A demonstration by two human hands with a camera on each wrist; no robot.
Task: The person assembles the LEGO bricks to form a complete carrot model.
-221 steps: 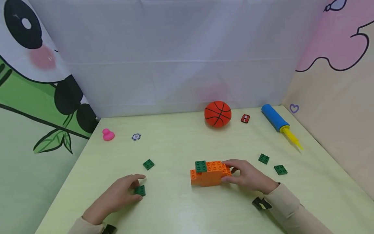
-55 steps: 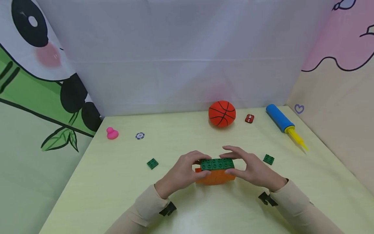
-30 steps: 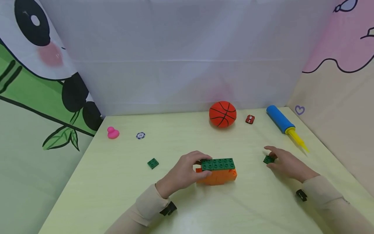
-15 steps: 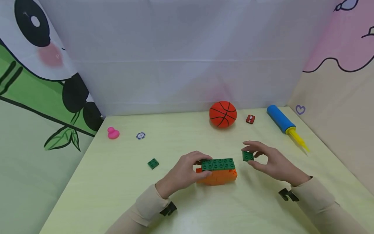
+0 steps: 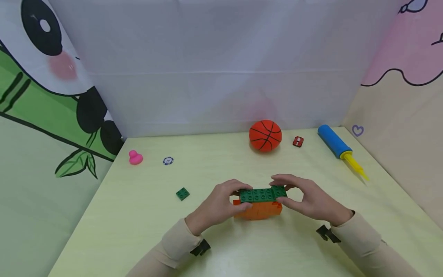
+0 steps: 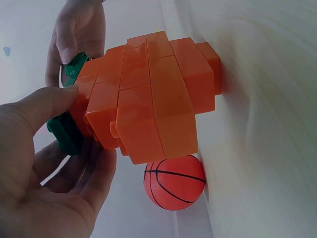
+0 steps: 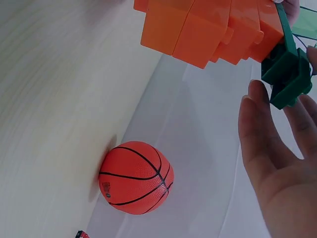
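Note:
My left hand [image 5: 221, 204] grips the left end of a stepped structure of orange toy building bricks [image 5: 257, 211], topped by a row of green bricks [image 5: 257, 195]. Thumb is on the near side, fingers on the far side. At the row's right end my right hand [image 5: 311, 196] pinches a loose green brick [image 5: 278, 191] between thumb and fingers. In the right wrist view that green brick [image 7: 293, 85] sits slightly askew against the green row, overhanging its end. The left wrist view shows the orange bricks [image 6: 138, 94] widening in tiers, with the basketball behind.
A single green brick [image 5: 182, 194] lies left of the hands. Farther back are a pink duck-shaped toy [image 5: 135, 157], a poker chip [image 5: 168, 161], a small basketball [image 5: 265, 135], a red toy car [image 5: 298, 141] and a blue-and-yellow pump-like toy [image 5: 340, 150].
My right hand went right, picked up a green brick from the table and carried it left to the row's right end. My left hand keeps its grip. Earlier, the green row was shorter.

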